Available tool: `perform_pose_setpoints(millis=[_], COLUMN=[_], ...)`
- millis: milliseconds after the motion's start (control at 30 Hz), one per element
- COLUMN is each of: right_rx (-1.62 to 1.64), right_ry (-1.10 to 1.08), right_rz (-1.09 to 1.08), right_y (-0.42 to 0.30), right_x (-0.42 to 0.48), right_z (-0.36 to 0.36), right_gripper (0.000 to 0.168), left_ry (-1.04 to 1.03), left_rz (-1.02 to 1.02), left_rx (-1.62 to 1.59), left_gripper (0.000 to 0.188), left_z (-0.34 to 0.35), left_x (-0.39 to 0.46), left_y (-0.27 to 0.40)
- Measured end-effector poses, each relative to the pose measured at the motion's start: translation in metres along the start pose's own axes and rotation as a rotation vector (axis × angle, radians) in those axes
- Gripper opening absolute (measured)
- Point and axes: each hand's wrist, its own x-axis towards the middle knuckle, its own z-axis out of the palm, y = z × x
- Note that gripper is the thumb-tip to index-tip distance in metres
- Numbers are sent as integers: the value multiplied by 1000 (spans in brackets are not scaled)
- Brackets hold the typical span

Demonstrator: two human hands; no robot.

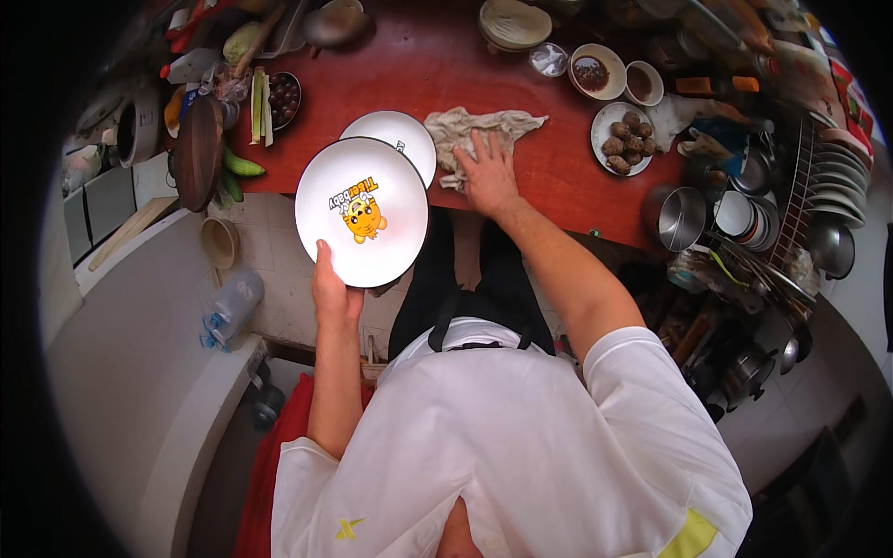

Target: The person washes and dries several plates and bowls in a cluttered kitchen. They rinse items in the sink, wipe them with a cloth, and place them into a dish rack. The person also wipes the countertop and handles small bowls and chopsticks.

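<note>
My left hand (333,293) grips the near rim of a white dark-edged plate (321,202), thumb on top and fingers underneath. A cartoon tiger and lettering decorate its face. Partly hidden behind it, a second white plate (380,127) lies on the red table (446,66); whether the two touch I cannot tell. To the right, my right hand (492,174) rests palm down on a crumpled, stained cloth (446,129), fingers spread over it. The cloth lies near the table's front edge.
A plate of taros (630,145), a bowl of dark sauce (593,72) and a smaller bowl (642,84) stand right. Left are celery stalks (261,108), a bowl of dark round fruit (284,101), a wooden board (199,153) and a cucumber (241,165). A dish rack (795,188) edges the right.
</note>
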Motion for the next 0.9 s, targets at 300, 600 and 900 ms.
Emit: perform_pose_setpoints(millis=[300,600,900], right_rx=[117,-26,39], right_ry=[-30,-58,-50], right_rz=[-78,181,207], right_y=[76,163,164], right_x=[-103,-196,-199], right_z=[-20,-41,-49], right_gripper=[47,44,50], left_ry=[-76,-86,-28], left_rz=[-26,-286,-187], left_rx=[164,142,139], left_gripper=[57,56,54], left_z=[70,147,164], left_x=[0,26,79], left_y=[-30,-153,-206])
